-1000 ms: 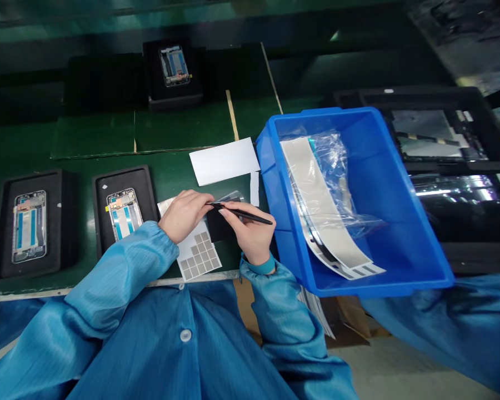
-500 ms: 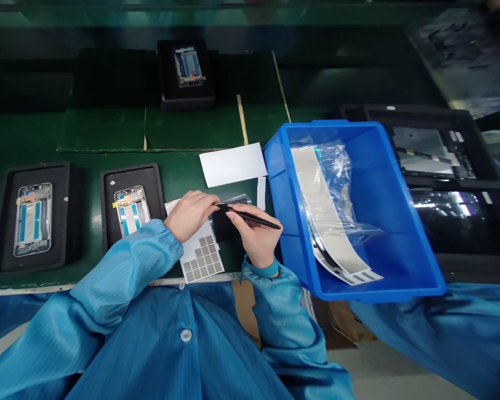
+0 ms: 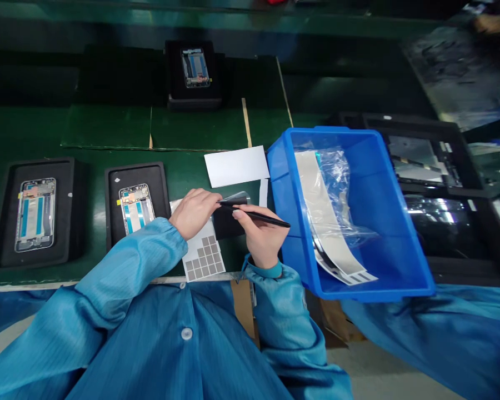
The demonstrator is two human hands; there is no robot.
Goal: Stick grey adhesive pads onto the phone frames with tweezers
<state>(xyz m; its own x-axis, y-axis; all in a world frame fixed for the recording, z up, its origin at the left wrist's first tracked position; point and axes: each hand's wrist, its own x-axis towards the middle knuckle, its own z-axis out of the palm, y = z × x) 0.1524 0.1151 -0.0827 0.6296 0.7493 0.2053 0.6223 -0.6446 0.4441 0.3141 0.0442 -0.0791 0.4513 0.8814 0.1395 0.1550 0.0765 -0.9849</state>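
My right hand [image 3: 266,239] grips slim black tweezers [image 3: 270,220], whose tip points left to the fingertips of my left hand [image 3: 195,211]. The left fingers are closed together at that tip; what they pinch is hidden. Just beyond the fingertips a clear film [image 3: 238,196] sticks up with a curled edge. Below both hands lies a black flat piece [image 3: 227,225]. Partly under my left hand and wrist is a white sheet with rows of small grey squares [image 3: 204,261]. Left of it, my left forearm overlaps a black tray holding an open phone body [image 3: 135,208].
A blue bin [image 3: 400,244] with pale strips [image 3: 323,205] and clear plastic stands close on my right. Other black trays sit at the far left [image 3: 70,222] and at the back [image 3: 194,103]. A white card [image 3: 236,166] lies ahead. Another person's blue sleeve [image 3: 450,333] is at right.
My right hand and the tweezers have shifted slightly right, away from the left fingers. The left hand stays nearly in place. The whole view has moved a little.
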